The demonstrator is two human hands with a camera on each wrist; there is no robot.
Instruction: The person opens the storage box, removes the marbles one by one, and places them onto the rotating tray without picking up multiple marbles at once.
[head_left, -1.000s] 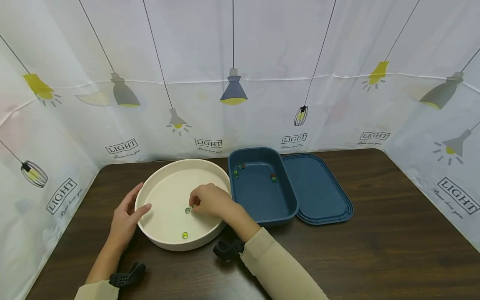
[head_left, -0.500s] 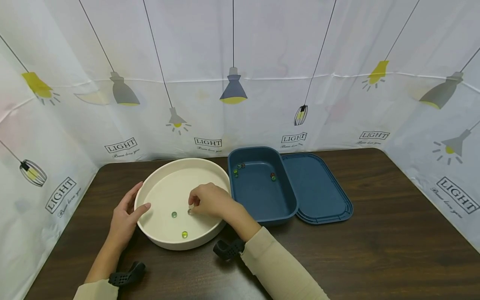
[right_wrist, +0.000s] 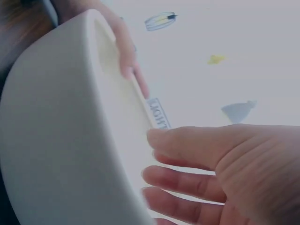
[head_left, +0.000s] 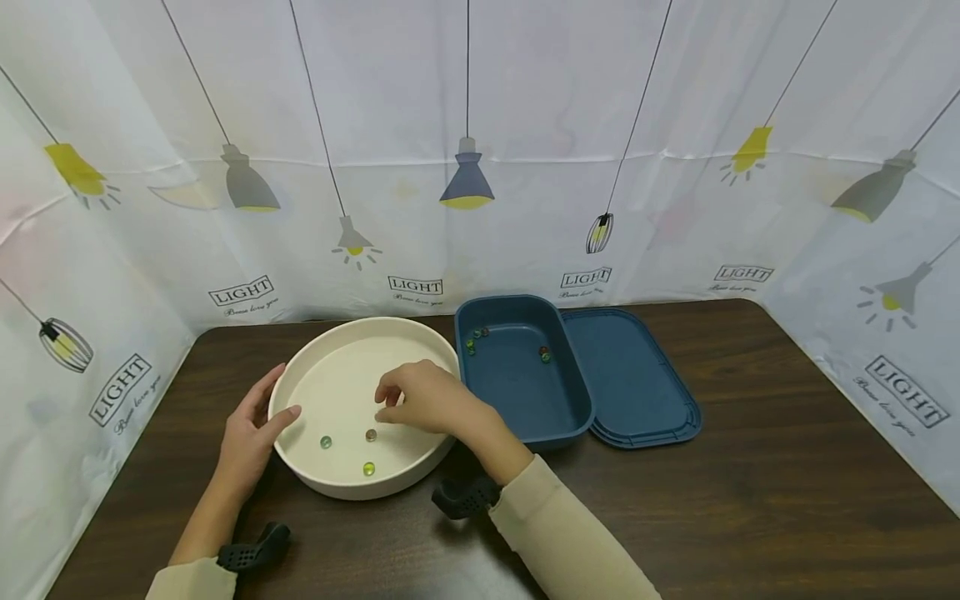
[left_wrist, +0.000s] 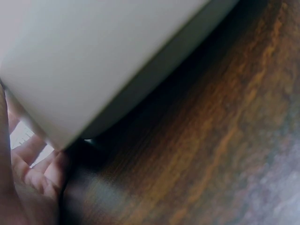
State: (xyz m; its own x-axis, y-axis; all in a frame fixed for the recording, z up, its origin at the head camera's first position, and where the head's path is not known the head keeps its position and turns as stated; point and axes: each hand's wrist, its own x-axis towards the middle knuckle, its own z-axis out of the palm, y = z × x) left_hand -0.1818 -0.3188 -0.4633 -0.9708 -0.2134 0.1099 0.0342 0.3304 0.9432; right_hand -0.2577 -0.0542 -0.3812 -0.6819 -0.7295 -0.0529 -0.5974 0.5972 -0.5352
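My left hand [head_left: 251, 433] holds the near-left rim of a round cream tray [head_left: 360, 492], thumb inside and fingers along the outer wall. In the left wrist view, fingers [left_wrist: 42, 176] lie against the tray's side. My right hand [head_left: 431, 400] is over the tray floor, thumb and fingertips bent and slightly apart; no marble shows between them in the right wrist view. Just below its fingertips lies a brownish glass marble [head_left: 371, 435]. A green marble [head_left: 326, 442] sits to its left, and a yellow-green marble [head_left: 369, 469] is nearer the front wall.
A deep blue rectangular box [head_left: 525, 408] stands against the tray's right side, with several marbles [head_left: 545, 354] inside. Its blue lid [head_left: 637, 383] lies flat to the right, partly under the box. Behind the dark wooden table [head_left: 750, 467] hangs a white lamp-printed curtain [head_left: 525, 233].
The green and brownish marbles have rolled toward the front left, away from my right fingertips. My right hand has lifted slightly and its fingers have spread. My left hand keeps its place.
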